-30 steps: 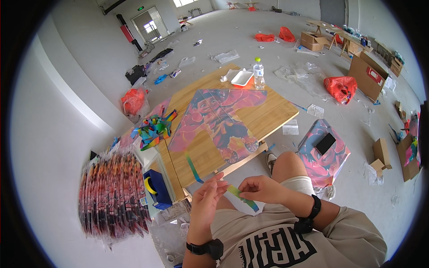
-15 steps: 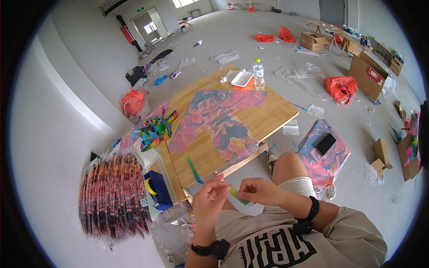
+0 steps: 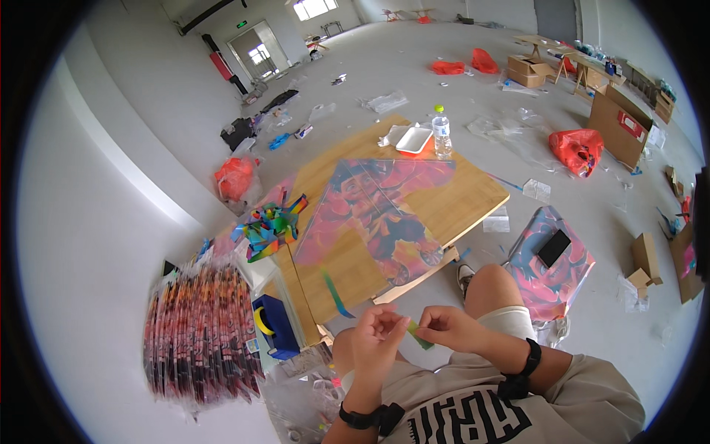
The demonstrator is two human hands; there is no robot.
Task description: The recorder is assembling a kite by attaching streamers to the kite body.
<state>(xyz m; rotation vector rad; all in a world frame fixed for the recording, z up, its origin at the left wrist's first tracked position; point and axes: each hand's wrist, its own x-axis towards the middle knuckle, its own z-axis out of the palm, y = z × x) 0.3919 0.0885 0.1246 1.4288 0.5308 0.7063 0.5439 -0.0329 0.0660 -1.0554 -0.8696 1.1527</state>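
In front of my lap, both hands meet at a short green strip point(image 3: 421, 341), which looks like ribbon. My right hand point(image 3: 452, 328) pinches it between thumb and bent fingers. The thumb and forefinger of my left hand point(image 3: 379, 339) close at its upper end, and the fingers partly hide that end. Just beyond my left hand, a green-to-blue ribbon point(image 3: 335, 294) lies at the near edge of the wooden table point(image 3: 462, 200). A colourful printed film kite or sheet point(image 3: 384, 211) is spread flat across the tabletop.
Tangled rainbow ribbons point(image 3: 272, 228) lie at the table's left, near a blue tape dispenser point(image 3: 275, 325) and a stack of bagged printed pieces point(image 3: 200, 329). A bottle point(image 3: 441, 135) and white tray point(image 3: 414, 140) stand at the far side. A phone point(image 3: 554, 248) rests on a printed stool point(image 3: 547, 288).
The view has shifted, so the scene sits slightly lower and farther right. Both hands keep their hold around the green strip, with the left fingertips nearer to the right hand.
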